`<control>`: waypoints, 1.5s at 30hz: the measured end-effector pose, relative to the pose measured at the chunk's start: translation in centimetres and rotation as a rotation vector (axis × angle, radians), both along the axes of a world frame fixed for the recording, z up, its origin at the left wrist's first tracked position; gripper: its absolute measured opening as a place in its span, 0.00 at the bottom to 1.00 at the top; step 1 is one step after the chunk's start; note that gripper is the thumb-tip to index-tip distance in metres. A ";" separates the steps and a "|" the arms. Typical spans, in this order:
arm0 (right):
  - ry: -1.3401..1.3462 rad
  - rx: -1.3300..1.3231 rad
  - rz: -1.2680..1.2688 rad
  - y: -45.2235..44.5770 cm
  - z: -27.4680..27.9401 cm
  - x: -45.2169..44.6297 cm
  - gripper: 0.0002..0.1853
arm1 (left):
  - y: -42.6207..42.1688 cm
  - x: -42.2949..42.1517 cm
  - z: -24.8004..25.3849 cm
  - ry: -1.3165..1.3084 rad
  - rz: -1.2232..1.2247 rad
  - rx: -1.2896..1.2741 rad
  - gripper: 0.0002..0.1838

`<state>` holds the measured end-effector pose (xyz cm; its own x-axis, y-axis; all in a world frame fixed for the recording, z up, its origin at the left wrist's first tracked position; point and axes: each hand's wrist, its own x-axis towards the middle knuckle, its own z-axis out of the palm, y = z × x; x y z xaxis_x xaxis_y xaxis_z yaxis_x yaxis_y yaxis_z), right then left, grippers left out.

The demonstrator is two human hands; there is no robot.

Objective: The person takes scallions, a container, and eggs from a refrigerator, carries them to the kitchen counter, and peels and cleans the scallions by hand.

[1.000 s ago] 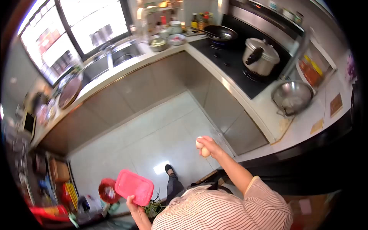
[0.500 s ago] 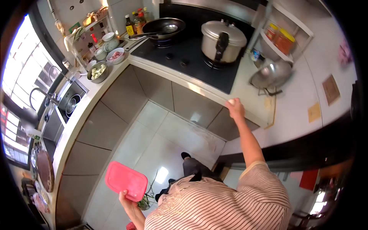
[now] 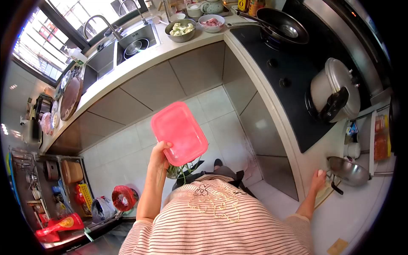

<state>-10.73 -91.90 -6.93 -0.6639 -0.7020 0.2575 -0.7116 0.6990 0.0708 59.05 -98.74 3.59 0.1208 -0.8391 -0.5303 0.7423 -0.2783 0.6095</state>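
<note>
My left hand (image 3: 160,156) grips the lower left edge of a pink rectangular lid or container (image 3: 180,132), thumb on top, held over the floor in front of my body. At the right, my right hand (image 3: 317,182) is closed around an egg (image 3: 320,173), only partly visible between the fingers, at the counter's end. A metal bowl or strainer (image 3: 349,171) with a dark handle lies just to the right of this hand. Whether a second egg is in the hand is hidden.
A pressure cooker (image 3: 333,91) and a frying pan (image 3: 282,25) sit on the black stove (image 3: 293,110). Bowls of pale chopped food (image 3: 181,33) and pink meat (image 3: 211,23) stand near the sink (image 3: 102,61). A red-lined bin (image 3: 124,198) and a crowded shelf (image 3: 51,191) are at lower left.
The view has swung around. My left hand has raised the pink item forward. My right hand has moved with the egg to the counter's end, beside the metal bowl.
</note>
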 end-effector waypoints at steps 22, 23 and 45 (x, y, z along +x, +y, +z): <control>0.188 -0.151 -0.108 -4.2 3.1 15.8 0.21 | 1.5 11.5 -1.3 0.035 0.175 0.000 0.28; 0.113 -0.305 0.031 -5.4 1.0 16.2 0.20 | 1.7 12.9 -1.5 0.068 0.154 -0.021 0.31; -2.163 0.754 1.086 -15.9 9.0 93.8 0.25 | 5.9 37.2 -3.5 0.092 0.455 -0.006 0.29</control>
<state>83.05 -107.80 2.11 0.8691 -0.4245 -0.2540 -0.0415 0.4490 -0.8926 96.22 -92.82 0.14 0.4302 -0.7145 -0.5518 0.8393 0.0915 0.5360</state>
